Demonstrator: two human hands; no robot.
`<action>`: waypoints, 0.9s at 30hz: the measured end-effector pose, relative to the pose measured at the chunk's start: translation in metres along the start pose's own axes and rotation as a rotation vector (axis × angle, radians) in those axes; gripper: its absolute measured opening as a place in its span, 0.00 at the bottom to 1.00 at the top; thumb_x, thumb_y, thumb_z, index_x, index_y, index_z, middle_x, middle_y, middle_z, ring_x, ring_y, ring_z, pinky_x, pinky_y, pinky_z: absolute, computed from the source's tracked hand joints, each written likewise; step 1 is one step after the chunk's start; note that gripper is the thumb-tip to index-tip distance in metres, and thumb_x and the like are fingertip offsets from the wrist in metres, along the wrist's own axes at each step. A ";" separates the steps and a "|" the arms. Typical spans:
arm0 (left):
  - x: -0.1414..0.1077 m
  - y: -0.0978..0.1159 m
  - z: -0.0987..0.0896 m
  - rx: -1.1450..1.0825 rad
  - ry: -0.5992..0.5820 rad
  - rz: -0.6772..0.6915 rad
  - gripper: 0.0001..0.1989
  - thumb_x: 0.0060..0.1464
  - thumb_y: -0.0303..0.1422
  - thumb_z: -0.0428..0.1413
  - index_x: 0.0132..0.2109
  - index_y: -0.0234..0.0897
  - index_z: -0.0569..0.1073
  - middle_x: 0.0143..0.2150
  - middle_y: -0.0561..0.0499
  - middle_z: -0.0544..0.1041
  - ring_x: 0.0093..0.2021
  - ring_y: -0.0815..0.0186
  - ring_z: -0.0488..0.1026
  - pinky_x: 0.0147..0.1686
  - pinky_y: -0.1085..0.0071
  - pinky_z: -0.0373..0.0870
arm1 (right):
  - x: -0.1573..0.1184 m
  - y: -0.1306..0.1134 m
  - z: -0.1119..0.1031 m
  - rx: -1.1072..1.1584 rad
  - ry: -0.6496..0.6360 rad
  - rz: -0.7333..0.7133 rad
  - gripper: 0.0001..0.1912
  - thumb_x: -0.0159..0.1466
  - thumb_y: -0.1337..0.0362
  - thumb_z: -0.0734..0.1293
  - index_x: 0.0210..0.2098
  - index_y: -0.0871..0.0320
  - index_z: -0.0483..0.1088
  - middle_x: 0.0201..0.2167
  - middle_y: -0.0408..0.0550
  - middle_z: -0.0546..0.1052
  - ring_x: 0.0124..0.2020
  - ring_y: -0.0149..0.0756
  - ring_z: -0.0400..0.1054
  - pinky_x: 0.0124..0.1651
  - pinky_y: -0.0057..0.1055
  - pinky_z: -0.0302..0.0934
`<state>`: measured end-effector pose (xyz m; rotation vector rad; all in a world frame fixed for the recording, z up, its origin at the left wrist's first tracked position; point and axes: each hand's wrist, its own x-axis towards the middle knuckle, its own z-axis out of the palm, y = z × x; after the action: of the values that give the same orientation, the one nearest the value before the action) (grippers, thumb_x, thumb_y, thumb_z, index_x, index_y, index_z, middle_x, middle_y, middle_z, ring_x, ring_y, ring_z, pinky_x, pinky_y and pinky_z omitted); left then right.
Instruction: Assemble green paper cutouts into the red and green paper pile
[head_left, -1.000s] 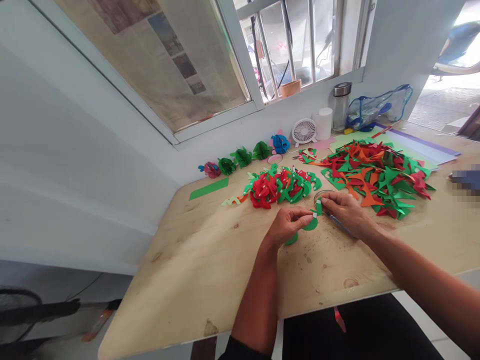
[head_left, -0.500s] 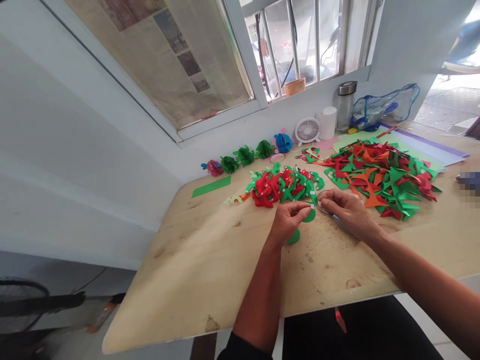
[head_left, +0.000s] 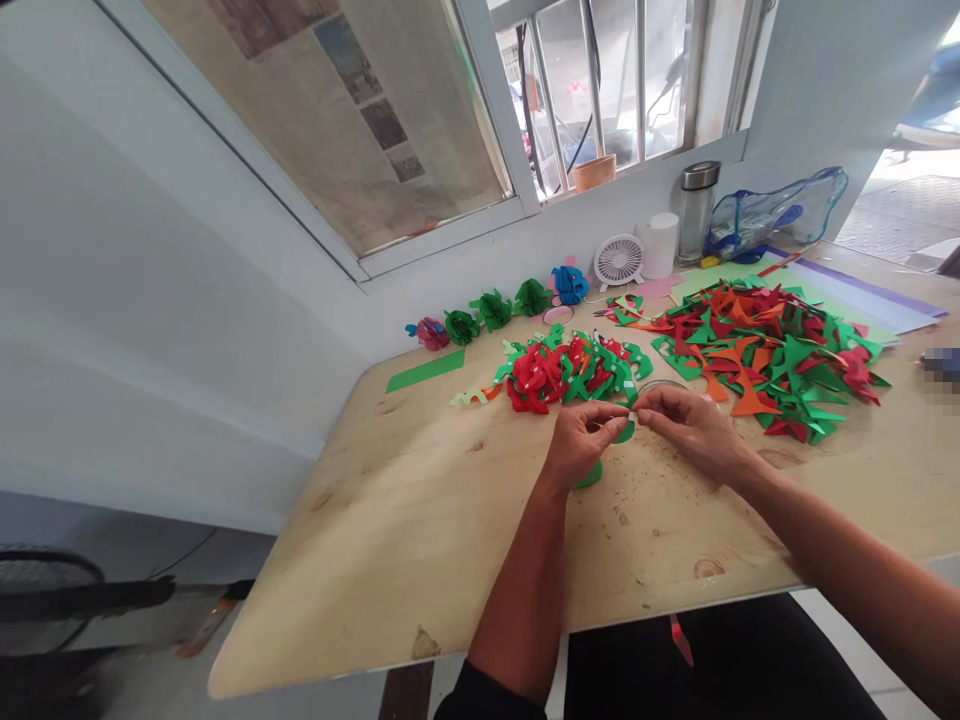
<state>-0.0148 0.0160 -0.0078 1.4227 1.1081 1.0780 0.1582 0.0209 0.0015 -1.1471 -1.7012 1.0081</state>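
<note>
My left hand [head_left: 577, 445] is closed in a pinch on a green paper cutout [head_left: 589, 474], whose rounded lobes show below and beside the fingers. A small white tab [head_left: 631, 416] sits at the cutout's edge, between both hands' fingertips. My right hand [head_left: 694, 428] is closed too, thumb and forefinger pinched at that tab and nearly touching the left fingertips. Just behind the right hand a clear ring [head_left: 664, 384] lies on the table, partly hidden. Beyond the hands is a heap of red and green paper cutouts [head_left: 536, 375], many with white tabs.
A large pile of paper scraps [head_left: 765, 350] covers the table's right side. Along the wall stand green paper flowers [head_left: 493, 311], a small white fan [head_left: 619, 260], a glass bottle [head_left: 697, 215] and a clear pouch [head_left: 776, 215]. A green strip [head_left: 426, 371] lies at the left.
My right hand has moved slightly left, from beside the clear ring to the white tab at my left fingertips. The ring now lies behind it. The left hand keeps its pinch.
</note>
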 end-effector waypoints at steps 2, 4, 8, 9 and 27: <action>0.000 0.000 0.000 -0.001 -0.003 0.004 0.13 0.46 0.37 0.60 0.37 0.33 0.79 0.34 0.46 0.79 0.31 0.66 0.74 0.33 0.70 0.71 | 0.000 0.001 0.000 -0.003 -0.013 0.016 0.12 0.57 0.54 0.65 0.27 0.57 0.70 0.23 0.44 0.68 0.24 0.31 0.58 0.24 0.28 0.51; 0.000 0.000 0.000 0.001 -0.008 0.006 0.13 0.46 0.37 0.60 0.37 0.33 0.79 0.34 0.46 0.79 0.31 0.66 0.74 0.33 0.70 0.71 | 0.000 0.001 0.000 -0.005 -0.025 0.032 0.11 0.57 0.55 0.65 0.27 0.57 0.70 0.22 0.43 0.66 0.23 0.29 0.56 0.24 0.28 0.50; 0.000 -0.001 0.000 0.010 -0.017 0.006 0.13 0.46 0.37 0.60 0.37 0.34 0.79 0.34 0.46 0.79 0.31 0.66 0.73 0.32 0.71 0.70 | 0.000 0.002 0.001 -0.008 -0.033 0.030 0.11 0.57 0.56 0.65 0.25 0.57 0.67 0.21 0.41 0.63 0.22 0.28 0.53 0.23 0.28 0.48; 0.000 -0.001 0.000 0.009 -0.018 0.003 0.13 0.46 0.37 0.60 0.37 0.34 0.79 0.34 0.46 0.79 0.31 0.66 0.73 0.32 0.71 0.70 | 0.000 0.002 0.001 -0.007 -0.034 0.028 0.11 0.57 0.56 0.65 0.25 0.57 0.67 0.20 0.40 0.63 0.22 0.28 0.53 0.23 0.27 0.48; -0.002 0.011 0.004 -0.244 0.132 -0.119 0.07 0.39 0.29 0.61 0.31 0.33 0.78 0.26 0.52 0.75 0.25 0.74 0.66 0.28 0.76 0.63 | 0.002 0.009 -0.001 0.001 0.073 0.057 0.12 0.57 0.55 0.65 0.26 0.57 0.67 0.20 0.40 0.65 0.21 0.28 0.55 0.23 0.28 0.50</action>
<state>-0.0100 0.0123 0.0022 1.0941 1.0986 1.1905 0.1608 0.0254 -0.0059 -1.2236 -1.6183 0.9900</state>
